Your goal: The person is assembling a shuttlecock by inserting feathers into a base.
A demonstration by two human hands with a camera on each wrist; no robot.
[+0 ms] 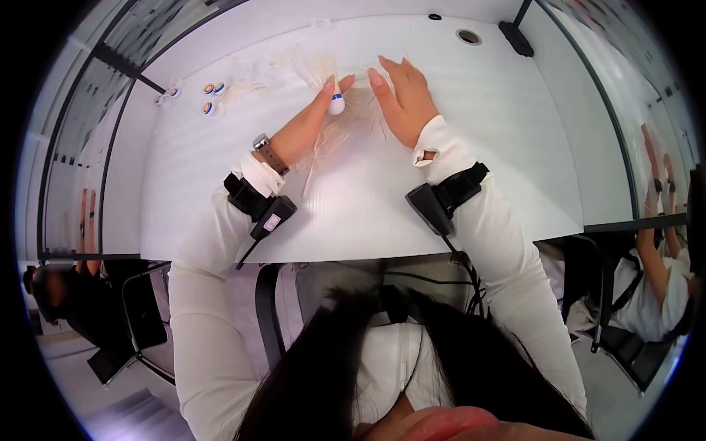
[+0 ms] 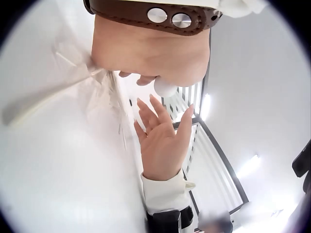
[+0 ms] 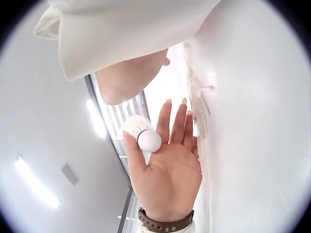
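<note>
A white shuttlecock [image 1: 336,104] with a blue band sits between the thumb and fingers of my left hand [image 1: 305,125], its round base toward me and its pale skirt pointing away. In the right wrist view, the left thumb lies against the shuttlecock [image 3: 149,141], while the other fingers of the left hand [image 3: 167,179] are stretched out. My right hand [image 1: 407,103] is held apart, to the right of it. Its palm faces the left hand and its fingers are spread with nothing between them; the left wrist view shows this right hand [image 2: 163,145] too.
Thin pale strips and clear film [image 1: 334,136] lie under and around the left hand. More strips [image 1: 239,90] lie at the back left, beside several blue-rimmed round pieces [image 1: 209,108]. A round hole [image 1: 468,37] and a black object [image 1: 516,39] are at the back right.
</note>
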